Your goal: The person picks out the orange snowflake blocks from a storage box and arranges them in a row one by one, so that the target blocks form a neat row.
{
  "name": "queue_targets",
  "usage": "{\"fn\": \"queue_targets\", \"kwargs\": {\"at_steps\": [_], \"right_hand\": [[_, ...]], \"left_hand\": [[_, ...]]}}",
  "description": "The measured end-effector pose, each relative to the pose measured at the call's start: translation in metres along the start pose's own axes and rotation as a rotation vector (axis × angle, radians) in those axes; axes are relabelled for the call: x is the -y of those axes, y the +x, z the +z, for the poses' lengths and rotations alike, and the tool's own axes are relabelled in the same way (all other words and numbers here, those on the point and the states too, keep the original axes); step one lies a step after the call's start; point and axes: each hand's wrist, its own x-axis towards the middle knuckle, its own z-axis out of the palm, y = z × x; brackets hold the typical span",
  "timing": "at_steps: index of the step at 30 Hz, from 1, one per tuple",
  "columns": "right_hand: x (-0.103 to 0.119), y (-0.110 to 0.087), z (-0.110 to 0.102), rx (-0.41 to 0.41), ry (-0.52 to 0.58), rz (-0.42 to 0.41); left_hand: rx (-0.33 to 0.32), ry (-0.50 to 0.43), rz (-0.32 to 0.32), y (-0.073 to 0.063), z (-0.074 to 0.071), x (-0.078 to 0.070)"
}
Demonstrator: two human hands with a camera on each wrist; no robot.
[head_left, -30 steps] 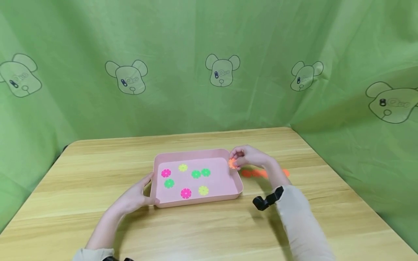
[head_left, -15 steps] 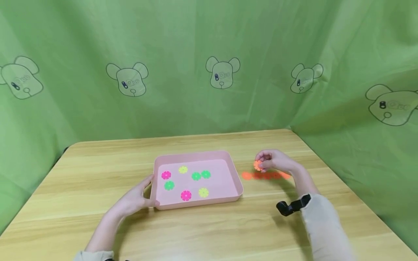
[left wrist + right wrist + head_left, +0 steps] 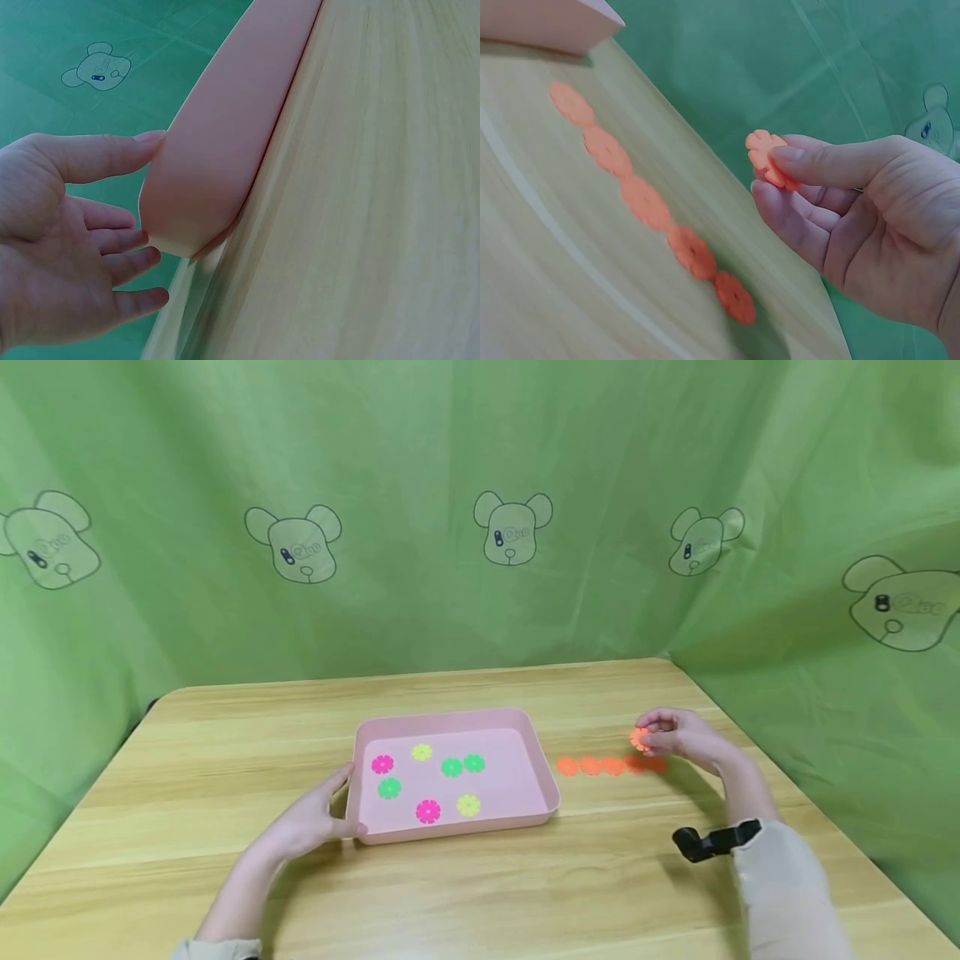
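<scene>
— While the pink tray (image 3: 536, 752) sits mid-table, how is it being kept?

— It is touched at its near left corner by the left hand (image 3: 311, 817), whose fingers are laid out straight against the wall; nothing is gripped there. The same is seen from the left wrist (image 3: 67, 240).

— And what is held on the other side?

— An orange flower disc (image 3: 640, 739) is pinched between thumb and fingertips of the right hand (image 3: 686, 739), raised just above the far end of a row of orange discs (image 3: 611, 766) laid on the wooden table (image 3: 480, 885) to the right of the tray.

— What is left inside the tray?

— Two pink discs (image 3: 382, 764), three green discs (image 3: 452, 767) and two yellow discs (image 3: 422, 752) are scattered there.
</scene>
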Motion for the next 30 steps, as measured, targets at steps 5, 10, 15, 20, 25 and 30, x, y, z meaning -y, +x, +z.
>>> {"fn": "queue_targets", "kwargs": {"at_steps": [5, 10, 15, 20, 25, 30], "right_hand": [[-0.012, -0.008, -0.013, -0.022, 0.019, -0.004], [-0.023, -0.015, -0.024, -0.062, 0.022, 0.03], [-0.034, -0.019, -0.03, -0.129, -0.006, 0.07], [-0.047, -0.019, -0.033, -0.194, -0.115, 0.122], [-0.057, -0.02, -0.035, -0.227, -0.147, 0.143], [-0.062, -0.021, -0.035, -0.256, -0.147, 0.147]], "left_hand": [[0.002, 0.0, -0.002, 0.0, 0.0, 0.0], [0.004, -0.001, 0.002, 0.0, 0.0, 0.0], [0.007, -0.005, 0.004, 0.0, 0.0, 0.001], [0.007, -0.001, 0.006, 0.0, 0.0, 0.002], [0.009, 0.0, 0.014, 0.0, -0.001, 0.002], [0.011, -0.002, 0.012, 0.001, -0.001, 0.001]]}}
